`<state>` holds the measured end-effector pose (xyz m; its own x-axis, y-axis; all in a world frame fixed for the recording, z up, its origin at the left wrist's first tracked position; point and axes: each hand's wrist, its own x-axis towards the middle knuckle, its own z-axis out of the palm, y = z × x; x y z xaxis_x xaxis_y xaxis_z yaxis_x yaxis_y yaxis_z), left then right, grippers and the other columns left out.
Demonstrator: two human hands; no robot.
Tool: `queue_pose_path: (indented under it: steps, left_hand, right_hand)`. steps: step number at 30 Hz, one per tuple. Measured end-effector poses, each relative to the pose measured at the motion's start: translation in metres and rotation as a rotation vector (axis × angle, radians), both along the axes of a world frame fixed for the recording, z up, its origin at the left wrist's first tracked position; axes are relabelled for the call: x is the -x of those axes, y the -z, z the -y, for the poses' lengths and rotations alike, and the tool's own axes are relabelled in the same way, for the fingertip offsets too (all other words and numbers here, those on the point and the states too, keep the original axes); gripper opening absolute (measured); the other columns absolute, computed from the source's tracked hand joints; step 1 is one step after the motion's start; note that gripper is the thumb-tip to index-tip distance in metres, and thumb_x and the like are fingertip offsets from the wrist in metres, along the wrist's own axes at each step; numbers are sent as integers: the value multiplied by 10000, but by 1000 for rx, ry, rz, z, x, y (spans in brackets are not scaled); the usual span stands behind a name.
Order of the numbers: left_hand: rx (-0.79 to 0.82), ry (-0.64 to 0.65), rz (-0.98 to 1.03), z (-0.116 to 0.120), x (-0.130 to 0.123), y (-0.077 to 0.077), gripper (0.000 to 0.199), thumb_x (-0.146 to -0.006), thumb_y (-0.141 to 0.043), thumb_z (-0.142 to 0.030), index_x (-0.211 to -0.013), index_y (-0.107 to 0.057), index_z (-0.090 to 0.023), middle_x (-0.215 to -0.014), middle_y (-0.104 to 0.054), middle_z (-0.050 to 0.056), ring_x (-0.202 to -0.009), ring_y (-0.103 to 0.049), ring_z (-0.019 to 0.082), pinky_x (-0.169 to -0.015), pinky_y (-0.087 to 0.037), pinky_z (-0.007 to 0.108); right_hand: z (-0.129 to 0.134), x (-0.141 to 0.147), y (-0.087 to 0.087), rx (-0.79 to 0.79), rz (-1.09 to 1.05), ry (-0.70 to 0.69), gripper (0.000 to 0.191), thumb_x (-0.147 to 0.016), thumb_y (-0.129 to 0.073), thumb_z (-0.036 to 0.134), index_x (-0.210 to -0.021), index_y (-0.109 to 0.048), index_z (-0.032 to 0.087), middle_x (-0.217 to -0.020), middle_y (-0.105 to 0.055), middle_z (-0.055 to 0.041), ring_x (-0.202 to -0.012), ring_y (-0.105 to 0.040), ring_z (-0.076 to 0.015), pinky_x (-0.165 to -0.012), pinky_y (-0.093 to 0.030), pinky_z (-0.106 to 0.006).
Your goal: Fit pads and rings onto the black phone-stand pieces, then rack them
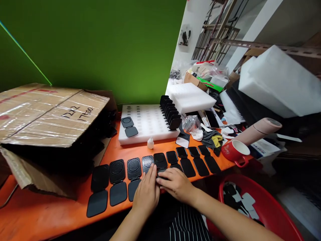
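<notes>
A row of black hinged compact cases (118, 193) lies unfolded along the table's near edge. My left hand (147, 190) rests over the lower part of the row's middle, fingers stretched out flat and close together. Right beside it, my right hand (178, 184) has its fingers bent over the lower half of another black compact case (160, 160), whose upper half shows beyond the fingertips. The hands cover much of these middle cases; anything small under the fingers is hidden. A small white bottle (150, 143) stands just past the row.
Behind the row, a white foam block (147, 129) carries an open case and a line of upright black pieces (171, 112). A cardboard box (50, 117) stands at left. On the right are a red mug (235, 152), a pink flask (258, 130) and a red basin (273, 204).
</notes>
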<state>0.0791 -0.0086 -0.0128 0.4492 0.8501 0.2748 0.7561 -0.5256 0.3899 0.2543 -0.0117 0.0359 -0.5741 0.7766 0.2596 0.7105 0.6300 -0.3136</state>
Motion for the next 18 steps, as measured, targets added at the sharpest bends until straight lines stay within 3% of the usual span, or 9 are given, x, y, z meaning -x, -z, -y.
queue_pose_path:
  steps: [3, 6, 11, 13, 15, 18]
  left_hand:
    - [45, 41, -22, -2, 3, -1, 582, -852, -354, -95, -1424, -257, -144, -1415, -429, 151, -1280, -431, 225, -1030, -395, 452]
    - [62, 46, -67, -3, 1, -9, 507, -841, -335, -77, -1336, -426, -133, -1389, -465, 141, -1251, -467, 230, -1024, -400, 461]
    - [25, 90, -173, -7, -17, -24, 499, -868, -451, -245, -1362, -415, -185, -1436, -400, 118, -1309, -378, 303, -1047, -312, 566]
    - [51, 102, -224, -10, -25, -24, 533, -864, -483, -305, -1375, -394, -185, -1450, -368, 120, -1318, -359, 319, -1039, -297, 596]
    - [68, 108, -261, -12, -30, -21, 530, -867, -477, -306, -1376, -391, -187, -1457, -350, 117, -1318, -358, 320, -1032, -295, 605]
    - [47, 128, -275, -14, -31, -15, 532, -872, -466, -299, -1386, -374, -197, -1465, -332, 107, -1323, -350, 314, -1037, -282, 606]
  right_hand:
    - [15, -2, 13, 77, 10, 50, 262, -917, -472, 291, -1111, -648, 275, -1108, -664, -54, -1013, -567, -219, -872, -454, -395]
    - [16, -18, 6, 134, 1, 160, 292, -896, -506, 303, -1160, -623, 258, -1163, -636, -67, -1108, -536, -225, -982, -400, -421]
    - [6, -51, -1, 305, 167, 217, 852, -683, -686, 557, -1402, -371, 224, -1497, -252, -144, -1377, -197, -320, -1107, -123, -557]
    - [8, -57, 4, 352, 232, 190, 871, -668, -721, 488, -1410, -351, 223, -1510, -211, -146, -1385, -174, -313, -1114, -91, -549]
    - [14, -59, 5, 352, 259, 171, 847, -647, -756, 306, -1398, -375, 220, -1498, -246, -149, -1375, -208, -309, -1118, -107, -534]
    - [19, -66, -13, 358, 166, 97, 749, -615, -709, 110, -1321, -493, 237, -1435, -390, -118, -1316, -348, -295, -1095, -243, -475]
